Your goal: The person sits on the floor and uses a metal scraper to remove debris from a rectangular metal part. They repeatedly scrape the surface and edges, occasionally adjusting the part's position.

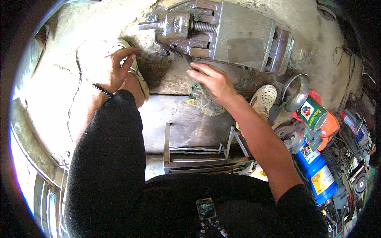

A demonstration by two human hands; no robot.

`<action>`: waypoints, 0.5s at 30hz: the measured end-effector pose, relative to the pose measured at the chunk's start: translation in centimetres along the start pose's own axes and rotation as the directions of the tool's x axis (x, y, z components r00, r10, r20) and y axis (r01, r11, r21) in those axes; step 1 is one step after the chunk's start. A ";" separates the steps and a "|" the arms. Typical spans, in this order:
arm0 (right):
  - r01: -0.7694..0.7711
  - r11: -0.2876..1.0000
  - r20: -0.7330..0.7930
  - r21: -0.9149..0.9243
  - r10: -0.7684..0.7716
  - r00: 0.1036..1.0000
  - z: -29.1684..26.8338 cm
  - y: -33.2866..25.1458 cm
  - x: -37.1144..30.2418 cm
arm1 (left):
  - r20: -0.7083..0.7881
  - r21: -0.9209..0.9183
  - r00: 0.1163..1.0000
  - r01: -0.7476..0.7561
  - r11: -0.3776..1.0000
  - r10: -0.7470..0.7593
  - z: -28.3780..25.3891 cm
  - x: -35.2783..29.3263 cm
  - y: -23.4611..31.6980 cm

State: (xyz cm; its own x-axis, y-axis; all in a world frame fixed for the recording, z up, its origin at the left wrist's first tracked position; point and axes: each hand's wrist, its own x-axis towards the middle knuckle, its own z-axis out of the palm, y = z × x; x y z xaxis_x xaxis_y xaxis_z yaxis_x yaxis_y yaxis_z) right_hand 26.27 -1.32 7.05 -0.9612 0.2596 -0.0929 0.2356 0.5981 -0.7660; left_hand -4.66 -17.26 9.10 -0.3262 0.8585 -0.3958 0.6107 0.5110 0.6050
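A large grey metal machine vise (242,37) lies on the floor at the top of the view, its screw and block wet with dark grease. My right hand (212,81) grips a slim dark tool (185,57), whose tip points at the vise's lower left edge; its exact kind is hard to make out. My left hand (115,67) rests by my left knee, fingers stretched out and nothing in them. Below my right hand lies a crumpled, dirty clear plastic bag (207,102).
To the right stand a round metal bowl (295,93), a green can (313,116) and a blue bucket (320,178) amid tools and clutter. A metal frame (206,163) is close in front of me. My light clogs (264,97) flank the work area.
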 end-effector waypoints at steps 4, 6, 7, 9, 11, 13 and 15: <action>-0.112 0.991 0.080 0.071 0.107 0.991 0.5 0.7 1.3 | -0.009 0.006 1.000 -0.023 1.000 0.023 -0.1 -0.4 -0.7; -0.087 0.996 0.073 0.020 0.085 0.994 -1.1 1.4 -0.5 | -0.050 0.008 0.997 -0.061 0.998 0.061 -0.1 -0.7 -1.1; -0.124 0.992 0.096 0.034 0.120 0.988 -2.2 1.7 -1.8 | -0.055 0.020 0.997 -0.051 0.998 0.052 0.0 -1.0 -1.2; -0.170 0.983 0.071 -0.073 0.175 0.982 -4.6 2.6 -4.2 | -0.051 -0.015 0.999 0.004 1.000 -0.005 0.1 -1.1 -1.2; -0.260 0.956 0.022 -0.137 0.266 0.964 -6.5 3.1 -5.9 | -0.043 -0.019 0.998 -0.043 0.999 0.042 0.2 -0.7 -1.2; -0.343 0.919 0.000 -0.192 0.350 0.937 -7.3 2.8 -6.5 | -0.040 0.000 0.998 -0.045 0.999 0.045 0.2 -0.5 -1.1; -0.279 0.948 0.039 -0.152 0.288 0.957 -6.4 1.8 -5.7 | -0.042 0.044 0.999 -0.020 0.999 0.022 0.2 -0.4 -1.0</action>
State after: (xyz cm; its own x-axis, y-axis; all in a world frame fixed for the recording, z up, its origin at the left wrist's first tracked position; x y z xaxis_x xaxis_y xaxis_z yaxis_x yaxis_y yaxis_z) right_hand 33.04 3.12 10.29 -0.8578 0.3907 -0.3341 0.5130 0.6098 -0.6041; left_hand -4.97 -18.11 8.55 -0.3428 0.8706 -0.3529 0.6484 0.4911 0.5816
